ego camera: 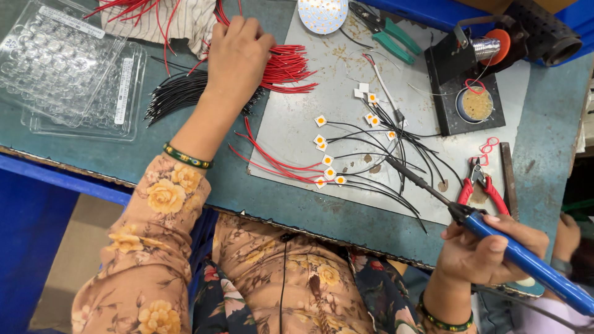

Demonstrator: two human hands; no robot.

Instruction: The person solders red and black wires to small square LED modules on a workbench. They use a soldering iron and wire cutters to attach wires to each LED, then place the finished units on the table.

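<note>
My left hand point(238, 55) reaches to the far side of the bench and lies on a bundle of red wires point(288, 67), fingers closed over the strands. A bundle of black wires point(176, 94) lies just beside it. My right hand point(489, 247) grips a blue-handled soldering iron point(526, 260) near the bench's front edge; its dark tip point(396, 166) points at the grey metal work plate point(297, 124). On the plate lie several small white LED chips point(328, 173) with red and black wires attached.
Clear plastic trays point(68, 68) sit at the far left. Green-handled pliers point(390, 31), a round LED board point(323, 13), a black soldering stand with solder spool point(470, 68) and red-handled cutters point(482, 185) lie at the right. Another person's hand point(566, 238) shows at the right edge.
</note>
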